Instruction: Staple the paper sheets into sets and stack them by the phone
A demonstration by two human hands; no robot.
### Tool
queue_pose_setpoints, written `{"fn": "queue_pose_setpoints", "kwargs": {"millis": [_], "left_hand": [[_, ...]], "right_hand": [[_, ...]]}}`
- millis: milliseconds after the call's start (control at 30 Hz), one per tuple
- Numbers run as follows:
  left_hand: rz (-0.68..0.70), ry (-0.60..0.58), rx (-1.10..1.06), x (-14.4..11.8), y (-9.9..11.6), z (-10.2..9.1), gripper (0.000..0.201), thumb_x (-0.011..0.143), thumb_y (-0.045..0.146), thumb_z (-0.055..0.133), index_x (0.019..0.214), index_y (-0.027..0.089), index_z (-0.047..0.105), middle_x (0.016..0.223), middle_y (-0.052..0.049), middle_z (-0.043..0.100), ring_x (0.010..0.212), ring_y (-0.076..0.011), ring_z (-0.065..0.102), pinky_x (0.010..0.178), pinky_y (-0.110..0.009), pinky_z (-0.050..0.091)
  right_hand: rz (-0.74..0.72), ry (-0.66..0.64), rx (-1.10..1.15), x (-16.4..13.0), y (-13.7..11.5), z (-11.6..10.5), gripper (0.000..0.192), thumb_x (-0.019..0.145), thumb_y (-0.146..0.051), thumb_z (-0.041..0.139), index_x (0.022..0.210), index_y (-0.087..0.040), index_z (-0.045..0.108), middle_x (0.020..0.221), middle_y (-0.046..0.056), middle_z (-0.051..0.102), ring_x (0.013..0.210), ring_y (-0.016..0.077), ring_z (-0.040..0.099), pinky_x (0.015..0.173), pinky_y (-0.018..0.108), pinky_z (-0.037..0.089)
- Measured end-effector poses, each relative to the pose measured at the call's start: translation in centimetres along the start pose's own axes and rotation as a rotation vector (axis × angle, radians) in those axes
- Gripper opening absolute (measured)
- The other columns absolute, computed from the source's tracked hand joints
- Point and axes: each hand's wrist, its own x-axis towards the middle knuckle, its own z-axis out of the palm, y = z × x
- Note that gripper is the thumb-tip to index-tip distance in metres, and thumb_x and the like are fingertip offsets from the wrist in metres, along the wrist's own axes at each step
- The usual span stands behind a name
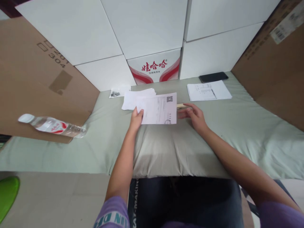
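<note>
Left hand (136, 119): grasping a printed sheet (158, 110) by its left end, thumb lying on top, fingers going out of sight underneath. Sheet count unclear. A square code is showing at its far right corner, a round stamp mark at its near right corner.

Right hand (196, 117): fingers and thumb closing around a pale yellow object (181, 106) at the sheet's right edge; most of it is hiding behind paper and fingers, so its kind is unclear.

The printed sheet is sitting around the middle of the cloth-covered table (99, 155), between front and back edges, and partly covering a paper stack (137, 94) behind it. Whether the two are touching, cannot tell.

Toward the back edge, left of the stack, a clear bag (115, 93) is holding small dark pieces. Toward the back right corner, a second paper stack (209, 90) is lying flat, a black phone (213, 77) just behind it.

White boxes (155, 23) are lining the back edge, a red-lettered box (154, 67) among them. Brown cardboard is flanking both ends. On the left, a plastic bottle (55, 125) is standing before the left cardboard (26, 79).
</note>
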Motion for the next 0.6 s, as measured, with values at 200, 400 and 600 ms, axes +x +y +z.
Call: {"fn": "queue_pose_setpoints", "kwargs": {"millis": [200, 400, 600], "left_hand": [[-0.223, -0.225, 0.069, 0.3, 0.9, -3.5, 0.040, 0.073, 0.033, 0.075, 0.109, 0.016, 0.074, 0.111, -0.012, 0.078, 0.121, -0.0323, 0.066, 0.114, -0.052, 0.043], [-0.345, -0.179, 0.105, -0.2, 1.4, -3.2, 0.032, 0.070, 0.022, 0.071, 0.102, 0.017, 0.075, 0.095, -0.009, 0.079, 0.106, -0.0318, 0.072, 0.104, -0.051, 0.051], [-0.389, -0.118, 0.129, -0.5, 1.3, -2.2, 0.033, 0.073, 0.017, 0.065, 0.105, 0.017, 0.075, 0.088, -0.007, 0.079, 0.097, -0.0294, 0.073, 0.100, -0.050, 0.054]], "right_hand": [[0.063, 0.197, 0.048, 1.1, 0.8, -0.9, 0.045, 0.084, -0.061, 0.065, 0.109, -0.024, 0.061, 0.083, 0.004, 0.076, 0.060, 0.0212, 0.071, 0.060, 0.037, 0.058], [0.065, 0.209, 0.055, 1.3, 1.3, -1.0, 0.041, 0.085, -0.058, 0.065, 0.106, -0.024, 0.059, 0.081, 0.002, 0.074, 0.056, 0.0167, 0.068, 0.058, 0.031, 0.055], [-0.143, 0.201, -0.271, 1.5, 1.7, -1.1, 0.041, 0.093, -0.056, 0.054, 0.117, -0.023, 0.059, 0.106, 0.011, 0.074, 0.096, 0.0238, 0.070, 0.083, 0.042, 0.056]]}}
